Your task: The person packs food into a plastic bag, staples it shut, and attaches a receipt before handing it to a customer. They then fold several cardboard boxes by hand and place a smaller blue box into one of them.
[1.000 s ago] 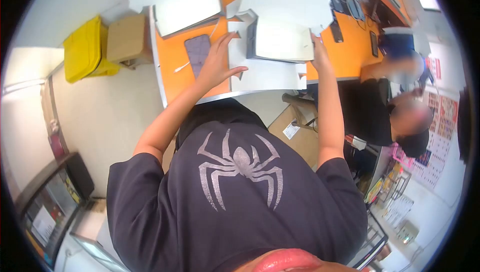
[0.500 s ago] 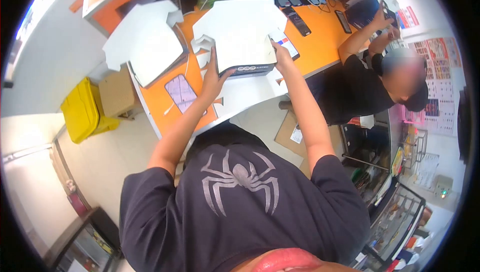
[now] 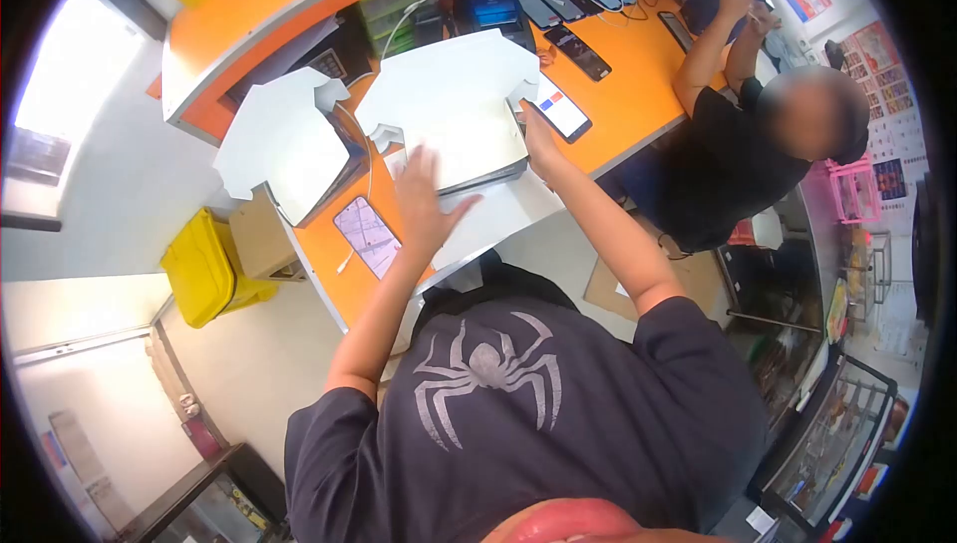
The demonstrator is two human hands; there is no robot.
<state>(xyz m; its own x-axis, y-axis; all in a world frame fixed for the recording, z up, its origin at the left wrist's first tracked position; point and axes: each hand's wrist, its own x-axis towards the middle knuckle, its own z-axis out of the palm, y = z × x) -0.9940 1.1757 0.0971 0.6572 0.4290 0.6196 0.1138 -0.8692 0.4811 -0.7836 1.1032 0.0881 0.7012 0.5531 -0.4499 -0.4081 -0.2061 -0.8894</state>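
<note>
An open cardboard box [image 3: 467,144], white inside with dark outer sides, lies before me on the counter, its lid and flaps folded back. My right hand [image 3: 540,147] grips the box at its right side wall. My left hand [image 3: 427,202] is open at the front left corner, fingers spread and thumb pointing right, slightly blurred. Left of it sits a second open white box [image 3: 284,149] with similar flaps. Just below my left hand lies a phone [image 3: 367,234] with a pale purple screen. Beyond my right hand is another phone [image 3: 560,106] with a white screen.
Several more phones, one a dark phone [image 3: 578,52], and white cables lie along the back of the orange counter [image 3: 628,94]. A person in black [image 3: 743,169] sits at the right, holding up a phone. A yellow bin [image 3: 204,269] stands on the floor at left.
My left hand has come off the box's left side and opened. My right hand stays on the box. The printed front is now less visible, and the whole view has shifted.
</note>
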